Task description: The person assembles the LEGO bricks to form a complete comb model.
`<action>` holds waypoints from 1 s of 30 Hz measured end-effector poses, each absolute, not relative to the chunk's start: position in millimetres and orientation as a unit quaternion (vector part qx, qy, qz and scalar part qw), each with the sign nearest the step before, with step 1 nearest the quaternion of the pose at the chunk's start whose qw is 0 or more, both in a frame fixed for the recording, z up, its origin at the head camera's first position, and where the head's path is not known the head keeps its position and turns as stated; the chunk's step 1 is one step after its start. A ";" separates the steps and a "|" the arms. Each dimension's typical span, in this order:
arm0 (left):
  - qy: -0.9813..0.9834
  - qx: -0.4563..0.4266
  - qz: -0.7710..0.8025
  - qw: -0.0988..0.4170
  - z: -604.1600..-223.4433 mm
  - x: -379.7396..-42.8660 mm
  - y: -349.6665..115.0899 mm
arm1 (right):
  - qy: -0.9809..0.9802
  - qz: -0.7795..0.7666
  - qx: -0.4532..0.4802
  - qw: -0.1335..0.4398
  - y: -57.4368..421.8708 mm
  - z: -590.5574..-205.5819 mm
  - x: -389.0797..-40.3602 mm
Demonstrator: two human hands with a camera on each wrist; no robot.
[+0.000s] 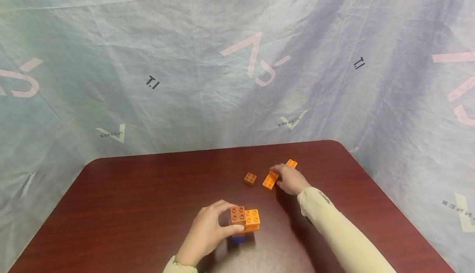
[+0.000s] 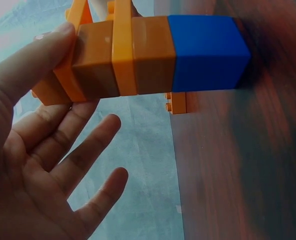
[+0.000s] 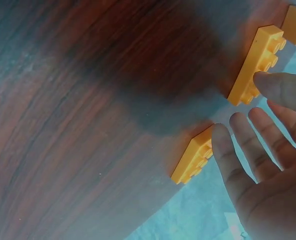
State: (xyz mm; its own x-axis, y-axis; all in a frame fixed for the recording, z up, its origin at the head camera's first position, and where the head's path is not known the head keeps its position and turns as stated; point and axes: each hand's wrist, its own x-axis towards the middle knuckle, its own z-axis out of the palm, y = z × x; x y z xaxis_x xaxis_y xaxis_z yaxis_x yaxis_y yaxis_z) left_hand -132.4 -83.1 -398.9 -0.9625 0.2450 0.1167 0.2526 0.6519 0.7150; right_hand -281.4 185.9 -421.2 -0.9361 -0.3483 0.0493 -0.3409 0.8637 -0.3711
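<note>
My left hand (image 1: 205,229) grips the upper part of a stack of toy building bricks (image 1: 238,214) between thumb and fingers. In the left wrist view, brown bricks alternate with thin orange bricks, and a blue brick (image 2: 210,52) forms the bottom end; the other fingers spread free. Farther right, my right hand (image 1: 294,180) reaches over a thin orange brick (image 1: 269,182) on the table. Its thumb (image 3: 283,89) overlaps that brick's studs in the right wrist view, and the fingers are extended; whether they touch is unclear. Behind the hand lies another orange brick (image 1: 292,163), partly hidden.
A small brown brick (image 1: 250,178) lies left of the orange ones. The dark red wooden table (image 1: 148,198) has rounded far corners. Grey printed sheeting (image 1: 185,79) hangs behind it and along both sides.
</note>
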 end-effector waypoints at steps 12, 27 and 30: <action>-0.908 -0.136 -0.396 0.001 -399.1 -131.3 -81.8 | 0.968 -0.185 -0.154 0.075 180.1 -419.6 -283.4; -0.909 -0.138 -0.394 0.007 -398.6 -132.6 -83.7 | 0.974 -0.151 -0.153 0.076 185.2 -415.6 -274.9; -0.910 -0.139 -0.390 0.010 -398.5 -132.4 -83.9 | 0.974 -0.137 -0.158 0.084 185.9 -412.2 -269.9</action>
State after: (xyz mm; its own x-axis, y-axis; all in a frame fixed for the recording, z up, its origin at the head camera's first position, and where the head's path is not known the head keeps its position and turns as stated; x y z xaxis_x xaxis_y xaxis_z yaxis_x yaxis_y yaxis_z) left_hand -132.4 -83.9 -398.5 -0.9611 0.2451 0.1274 0.2612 0.6568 0.7074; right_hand -269.9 185.9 -412.2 -0.9358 -0.3316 -0.1197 -0.2858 0.9124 -0.2930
